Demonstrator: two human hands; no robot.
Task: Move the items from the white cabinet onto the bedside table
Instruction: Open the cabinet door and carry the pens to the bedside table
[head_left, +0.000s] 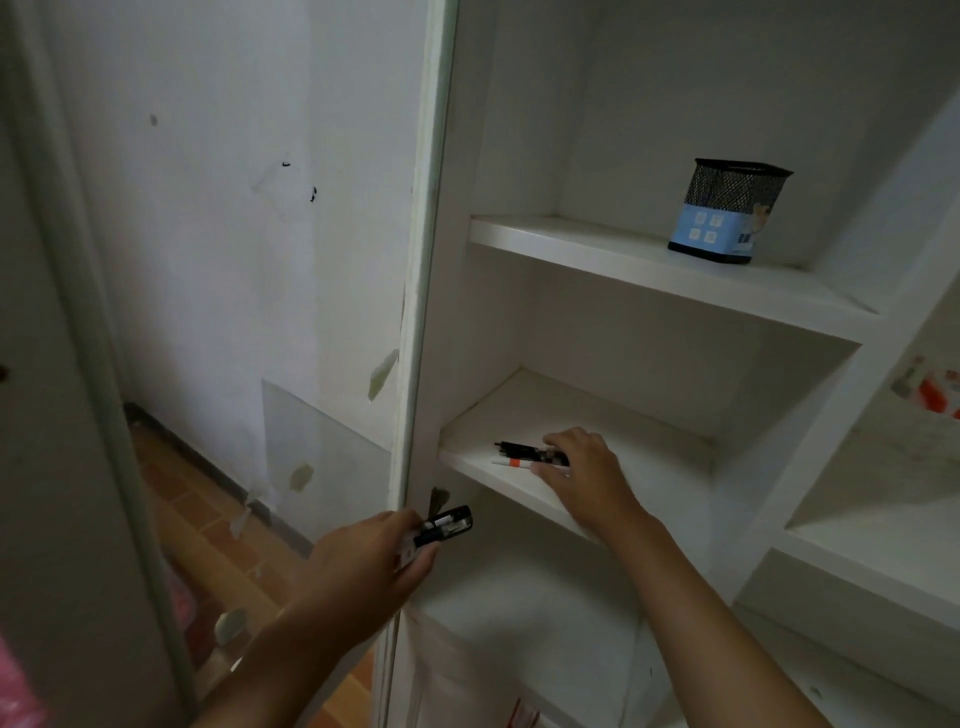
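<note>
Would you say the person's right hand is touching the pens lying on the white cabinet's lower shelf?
Touching. The head view shows the right hand with its fingers laid over the ends of the black pen and the white pen with an orange band.

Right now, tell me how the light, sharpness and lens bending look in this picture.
Head view: dim, flat light with no glare; the wide lens bows the cabinet edge and the shelves; the mesh pen cup reads fairly sharp; the pens under the right hand and those in the left hand are small, dark and soft.
</note>
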